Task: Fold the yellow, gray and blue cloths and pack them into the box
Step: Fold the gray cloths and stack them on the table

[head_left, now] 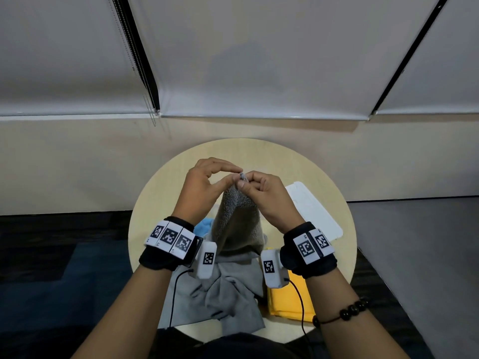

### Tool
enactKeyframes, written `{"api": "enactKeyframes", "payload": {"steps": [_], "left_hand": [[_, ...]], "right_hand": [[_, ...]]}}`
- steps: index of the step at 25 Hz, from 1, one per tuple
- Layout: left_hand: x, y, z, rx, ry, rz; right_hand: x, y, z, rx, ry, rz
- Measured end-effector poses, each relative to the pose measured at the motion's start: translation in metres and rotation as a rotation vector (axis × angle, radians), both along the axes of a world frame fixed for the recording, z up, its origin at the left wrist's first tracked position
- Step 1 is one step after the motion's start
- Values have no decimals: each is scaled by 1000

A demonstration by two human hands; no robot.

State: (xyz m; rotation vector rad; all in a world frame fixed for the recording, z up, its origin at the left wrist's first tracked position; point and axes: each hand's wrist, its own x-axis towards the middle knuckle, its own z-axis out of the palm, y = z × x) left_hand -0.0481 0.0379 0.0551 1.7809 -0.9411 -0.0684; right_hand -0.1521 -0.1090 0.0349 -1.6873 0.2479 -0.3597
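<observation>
A gray cloth (234, 268) is lifted above the round table, its lower part bunched on the tabletop near me. My right hand (267, 198) pinches its top corner between thumb and fingers. Beside that same corner, my left hand (204, 187) has its fingertips touching the cloth, and whether they pinch it I cannot tell. A folded yellow cloth (287, 301) lies on the table below my right wrist. A bit of blue cloth (203, 227) shows behind my left wrist, mostly hidden. The white box (315, 211) sits at the right of the table.
The round wooden table (155, 211) stands against a beige wall under white roller blinds. Dark carpet surrounds it. Both wrists carry black bands with marker tags and thin cables running back along my forearms.
</observation>
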Motion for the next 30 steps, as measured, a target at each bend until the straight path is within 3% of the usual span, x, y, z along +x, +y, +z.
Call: {"api": "enactKeyframes", "payload": {"steps": [4,9,11,18,24,30], "left_hand": [[-1,-5,4,157,-47,70],[9,5,40,-15,-157,190],[18,14,62,-89,-217,252],[34,27,80,-207,-244,387],[33,19,70,-147,-266,291],[63,20,52,-72,-246,407]], "right_hand": [[1,-3,-5,-57,41,48],[-8,-16,-34,-510,249,78],[-18,-17,-60,-561,357,80],[-39,-28,-117,-495,475,109],[-38,-29,-131,-353,608,268],[-42,-35,-133,-109,537,185]]}}
